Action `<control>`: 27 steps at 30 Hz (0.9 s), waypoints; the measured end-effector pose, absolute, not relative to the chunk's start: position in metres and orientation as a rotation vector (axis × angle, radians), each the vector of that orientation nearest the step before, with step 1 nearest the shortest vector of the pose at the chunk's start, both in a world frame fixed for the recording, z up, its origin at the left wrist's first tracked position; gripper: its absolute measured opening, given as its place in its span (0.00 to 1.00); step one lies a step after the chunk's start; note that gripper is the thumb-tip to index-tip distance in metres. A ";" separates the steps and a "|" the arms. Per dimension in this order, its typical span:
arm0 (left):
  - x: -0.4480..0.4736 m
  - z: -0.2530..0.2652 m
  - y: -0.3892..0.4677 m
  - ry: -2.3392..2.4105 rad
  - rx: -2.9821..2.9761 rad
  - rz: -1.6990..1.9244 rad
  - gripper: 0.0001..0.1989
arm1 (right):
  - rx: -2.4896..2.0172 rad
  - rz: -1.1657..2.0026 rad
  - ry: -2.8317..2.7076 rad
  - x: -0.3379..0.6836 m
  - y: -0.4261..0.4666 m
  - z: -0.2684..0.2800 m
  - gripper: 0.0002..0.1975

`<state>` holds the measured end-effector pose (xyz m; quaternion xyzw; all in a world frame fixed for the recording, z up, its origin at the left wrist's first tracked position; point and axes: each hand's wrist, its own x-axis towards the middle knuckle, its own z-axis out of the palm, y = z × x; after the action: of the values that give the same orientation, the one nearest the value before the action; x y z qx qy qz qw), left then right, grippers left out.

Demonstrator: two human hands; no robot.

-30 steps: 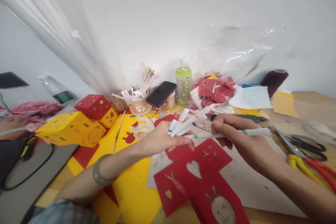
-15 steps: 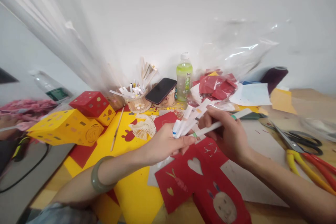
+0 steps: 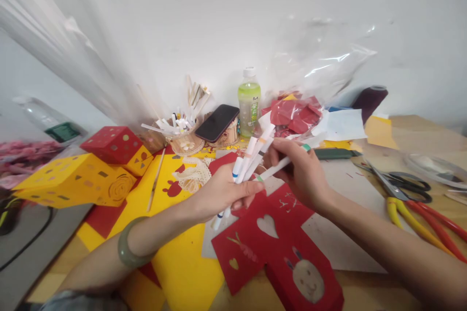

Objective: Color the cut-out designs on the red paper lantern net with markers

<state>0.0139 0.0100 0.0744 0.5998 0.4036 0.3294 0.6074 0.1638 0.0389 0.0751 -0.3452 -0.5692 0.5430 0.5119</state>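
Observation:
In my left hand (image 3: 228,188) is a closed grip around a bundle of white markers (image 3: 251,155) with blue, orange and dark bands. My right hand (image 3: 295,165) closes on a white marker with a green band (image 3: 279,168), slanted across to the left fingertips. Whether the left hand also pinches its end, I cannot tell. Below both hands lies a red cut-out paper (image 3: 262,248) bearing a pale heart (image 3: 267,226), a drawn carrot and a rabbit face (image 3: 308,280). Yellow paper (image 3: 186,262) is spread to its left.
Decorated yellow (image 3: 69,175) and red (image 3: 111,144) paper boxes stand at left. At the back are a cup of markers (image 3: 184,141), a phone (image 3: 218,122), a green drink bottle (image 3: 249,104) and bagged red scraps (image 3: 295,114). Scissors with yellow handles (image 3: 394,211) lie at right.
The view has shifted slightly to the right. Both hands still hold their markers close together, and the lower ends of the left-hand bundle now show beneath the hand.

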 end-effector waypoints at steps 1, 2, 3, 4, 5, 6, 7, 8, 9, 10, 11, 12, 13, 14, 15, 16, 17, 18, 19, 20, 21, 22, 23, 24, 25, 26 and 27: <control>0.014 0.073 0.012 0.901 1.349 0.776 0.14 | -0.872 1.280 -1.382 0.164 0.039 0.078 0.19; 0.013 0.071 0.014 0.874 1.307 0.788 0.14 | -0.918 1.260 -1.385 0.164 0.040 0.080 0.19; 0.013 0.070 0.015 0.850 1.267 0.779 0.14 | -0.963 1.244 -1.382 0.164 0.041 0.082 0.19; 0.013 0.068 0.016 0.832 1.226 0.769 0.14 | -0.999 1.224 -1.376 0.165 0.042 0.082 0.18; 0.013 0.067 0.017 0.818 1.199 0.763 0.16 | -1.019 1.198 -1.374 0.166 0.043 0.081 0.19; 0.012 0.066 0.018 0.806 1.198 0.759 0.17 | -1.024 1.172 -1.377 0.167 0.045 0.080 0.19; 0.012 0.065 0.018 0.805 1.189 0.759 0.18 | -1.017 1.155 -1.384 0.168 0.048 0.078 0.19; 0.012 0.064 0.019 0.806 1.184 0.754 0.18 | -1.010 1.149 -1.397 0.168 0.050 0.076 0.19; 0.012 0.063 0.019 0.802 1.173 0.746 0.19 | -1.009 1.157 -1.416 0.169 0.052 0.075 0.20; 0.012 0.062 0.019 0.790 1.157 0.737 0.19 | -1.018 1.171 -1.442 0.169 0.053 0.074 0.21; 0.012 0.061 0.019 0.764 1.138 0.724 0.19 | -1.036 1.185 -1.478 0.168 0.054 0.073 0.22; 0.012 0.060 0.019 0.724 1.118 0.710 0.19 | -1.058 1.192 -1.525 0.166 0.054 0.074 0.23; 0.012 0.059 0.019 0.682 1.092 0.706 0.19 | -1.086 1.194 -1.581 0.164 0.054 0.075 0.24; 0.013 0.058 0.019 0.644 1.060 0.710 0.19 | -1.113 1.192 -1.640 0.161 0.053 0.077 0.25; 0.013 0.057 0.020 0.612 1.026 0.723 0.19 | -1.134 1.185 -1.694 0.157 0.052 0.079 0.25; 0.014 0.056 0.020 0.591 0.997 0.741 0.18 | -1.152 1.176 -1.739 0.154 0.052 0.080 0.26; 0.014 0.055 0.021 0.576 0.976 0.756 0.19 | -1.169 1.177 -1.774 0.151 0.053 0.081 0.26; 0.014 0.055 0.022 0.564 0.963 0.761 0.19 | -1.187 1.186 -1.797 0.148 0.054 0.082 0.26; 0.014 0.055 0.023 0.558 0.955 0.760 0.19 | -1.202 1.204 -1.810 0.145 0.056 0.082 0.25; 0.014 0.055 0.024 0.563 0.949 0.764 0.19 | -1.208 1.229 -1.821 0.144 0.059 0.082 0.25; 0.014 0.055 0.024 0.580 0.942 0.788 0.19 | -1.199 1.253 -1.833 0.142 0.063 0.082 0.25; 0.013 0.056 0.025 0.601 0.932 0.830 0.18 | -1.165 1.260 -1.839 0.141 0.068 0.083 0.26; 0.013 0.058 0.025 0.620 0.921 0.888 0.18 | -1.117 1.228 -1.831 0.140 0.074 0.084 0.27; 0.013 0.060 0.024 0.639 0.913 0.957 0.17 | -1.070 1.137 -1.834 0.139 0.081 0.086 0.28; 0.013 0.063 0.022 0.640 0.913 1.017 0.16 | -1.026 1.010 -1.836 0.136 0.089 0.089 0.28; 0.012 0.066 0.020 0.630 0.922 1.058 0.15 | -1.015 0.840 -1.837 0.133 0.098 0.092 0.28; 0.012 0.069 0.018 0.612 0.935 1.086 0.14 | -1.017 0.651 -1.900 0.128 0.108 0.095 0.25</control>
<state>0.0119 0.0179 0.0690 0.4218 0.2761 0.4897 0.7114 0.1283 0.1078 0.0954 -0.4077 -0.7618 0.2611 0.4304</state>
